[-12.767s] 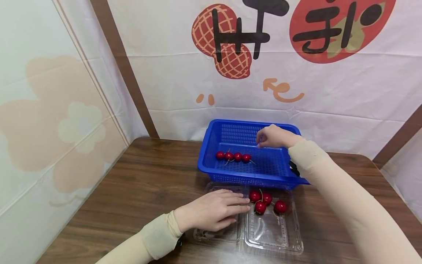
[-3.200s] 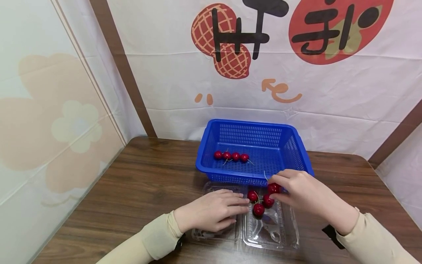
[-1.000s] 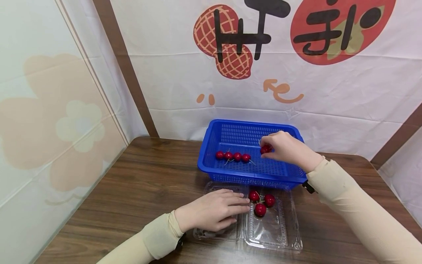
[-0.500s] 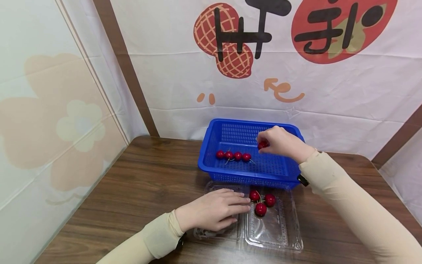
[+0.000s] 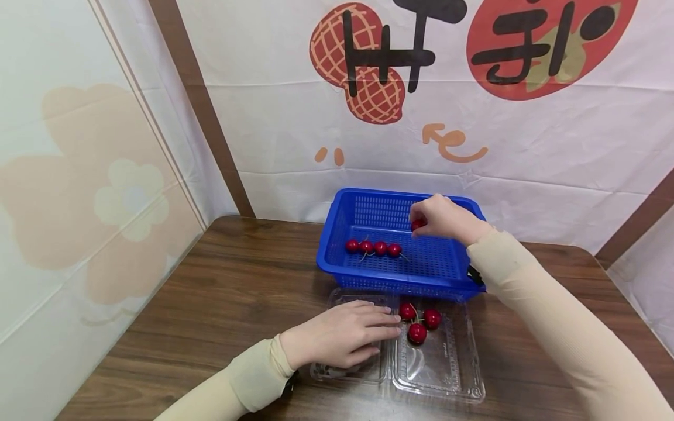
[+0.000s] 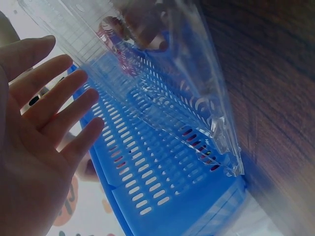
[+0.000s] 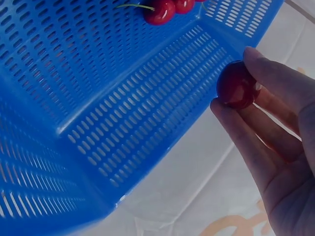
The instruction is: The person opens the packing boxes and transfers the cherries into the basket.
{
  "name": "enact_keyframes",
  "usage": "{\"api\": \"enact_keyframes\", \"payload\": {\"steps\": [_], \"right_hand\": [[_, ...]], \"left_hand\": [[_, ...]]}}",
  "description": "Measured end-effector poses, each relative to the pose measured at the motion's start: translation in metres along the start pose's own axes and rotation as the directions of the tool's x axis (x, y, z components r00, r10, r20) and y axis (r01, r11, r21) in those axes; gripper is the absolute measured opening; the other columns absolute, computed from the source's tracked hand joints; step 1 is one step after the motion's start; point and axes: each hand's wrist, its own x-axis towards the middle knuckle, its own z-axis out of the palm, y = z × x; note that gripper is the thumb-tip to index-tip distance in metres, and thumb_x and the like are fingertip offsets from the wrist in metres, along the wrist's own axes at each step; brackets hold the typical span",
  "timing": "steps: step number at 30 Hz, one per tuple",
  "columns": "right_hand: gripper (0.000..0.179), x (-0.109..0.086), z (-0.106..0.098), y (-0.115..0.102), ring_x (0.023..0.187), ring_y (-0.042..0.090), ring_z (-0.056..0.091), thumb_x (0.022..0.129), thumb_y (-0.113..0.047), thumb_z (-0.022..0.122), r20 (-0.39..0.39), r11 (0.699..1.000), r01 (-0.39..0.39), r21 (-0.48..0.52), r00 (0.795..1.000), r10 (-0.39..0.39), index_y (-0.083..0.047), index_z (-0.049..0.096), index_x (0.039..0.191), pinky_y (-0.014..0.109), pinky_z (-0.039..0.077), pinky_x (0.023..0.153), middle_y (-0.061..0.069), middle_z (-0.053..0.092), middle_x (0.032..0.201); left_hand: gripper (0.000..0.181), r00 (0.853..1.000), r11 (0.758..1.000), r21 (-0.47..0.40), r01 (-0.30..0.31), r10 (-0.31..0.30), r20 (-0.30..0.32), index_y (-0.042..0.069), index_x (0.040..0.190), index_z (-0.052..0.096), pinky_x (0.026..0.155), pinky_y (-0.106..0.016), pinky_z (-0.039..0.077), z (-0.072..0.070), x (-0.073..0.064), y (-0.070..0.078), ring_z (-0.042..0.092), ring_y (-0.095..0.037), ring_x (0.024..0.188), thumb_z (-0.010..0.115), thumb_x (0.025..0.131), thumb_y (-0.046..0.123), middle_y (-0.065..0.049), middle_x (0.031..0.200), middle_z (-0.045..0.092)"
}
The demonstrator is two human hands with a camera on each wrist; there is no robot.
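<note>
With the right hand (image 5: 442,218) narrowed, pinched a glossy, round, dark-red cherry (image 7: 237,84) above the blue, rectangular, perforated plastic basket (image 5: 368,279). Probably called for a light, even pinch and a low release, clear of the row of round red cherries (image 5: 380,248) at that hand's lower left. Held the left hand (image 5: 342,336), fingers extended, over the clear, hinged plastic clamshell (image 5: 432,371), just beside three glossy red cherries (image 5: 417,334).

Basket (image 5: 400,279) behind container (image 5: 426,368), cherries (image 5: 380,248) in both
</note>
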Motion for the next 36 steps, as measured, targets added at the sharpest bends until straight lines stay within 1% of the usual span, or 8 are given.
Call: {"api": "enact_keyframes", "payload": {"steps": [10, 15, 21, 31, 36], "right_hand": [[0.023, 0.01, 0.006, 0.005, 0.075, 0.016, 0.063, 0.075, -0.018, 0.08, 0.051, 0.998, -0.052, 0.02, 0.997, 0.051, -0.007, 0.07, 0.093, 0.034, 0.059, 0.074, 0.006, 0.07, 0.087], [0.022, 0.015, 0.008, 0.006, 0.076, 0.017, 0.064, 0.074, -0.015, 0.08, 0.066, 0.998, -0.059, 0.03, 0.996, 0.057, -0.006, 0.07, 0.092, 0.035, 0.059, 0.075, 0.007, 0.07, 0.088], [0.024, 0.02, 0.011, 0.008, 0.079, 0.018, 0.064, 0.075, -0.014, 0.08, 0.079, 0.996, -0.075, 0.047, 0.994, 0.071, -0.005, 0.07, 0.094, 0.037, 0.058, 0.076, 0.008, 0.07, 0.091], [0.023, 0.026, 0.024, 0.021, 0.08, 0.019, 0.064, 0.074, -0.012, 0.08, 0.122, 0.993, -0.103, 0.056, 0.988, 0.096, -0.004, 0.07, 0.093, 0.036, 0.058, 0.074, 0.009, 0.07, 0.09], [0.024, 0.028, 0.032, 0.026, 0.081, 0.019, 0.065, 0.074, -0.01, 0.08, 0.135, 0.99, -0.119, 0.072, 0.985, 0.108, -0.003, 0.07, 0.095, 0.037, 0.058, 0.076, 0.01, 0.07, 0.091]], "left_hand": [[0.045, 1.0, 1.0, -0.007, -0.001, 0.001, -0.002, 0.02, 0.134, 0.054, 0.112, -0.031, 0.034, 0.001, 0.0, 0.0, 0.046, -0.016, 0.132, 0.055, 0.092, 0.035, 0.003, 0.139, 0.053], [0.045, 1.0, 1.0, -0.01, -0.004, 0.004, 0.001, 0.019, 0.135, 0.054, 0.112, -0.031, 0.035, 0.001, 0.001, 0.0, 0.046, -0.016, 0.132, 0.055, 0.092, 0.034, 0.003, 0.139, 0.053], [0.045, 1.0, 1.0, -0.01, -0.001, 0.001, 0.013, 0.019, 0.135, 0.053, 0.112, -0.031, 0.034, 0.002, 0.001, 0.0, 0.045, -0.016, 0.132, 0.054, 0.093, 0.034, 0.003, 0.139, 0.052], [0.044, 1.0, 1.0, -0.001, -0.004, 0.004, 0.009, 0.02, 0.135, 0.054, 0.112, -0.032, 0.035, 0.0, 0.001, 0.0, 0.045, -0.016, 0.132, 0.054, 0.093, 0.035, 0.003, 0.139, 0.052], [0.045, 1.0, 1.0, -0.001, -0.002, 0.002, 0.006, 0.02, 0.135, 0.054, 0.112, -0.032, 0.035, -0.001, 0.001, 0.0, 0.045, -0.016, 0.132, 0.054, 0.093, 0.034, 0.003, 0.139, 0.053]]}}
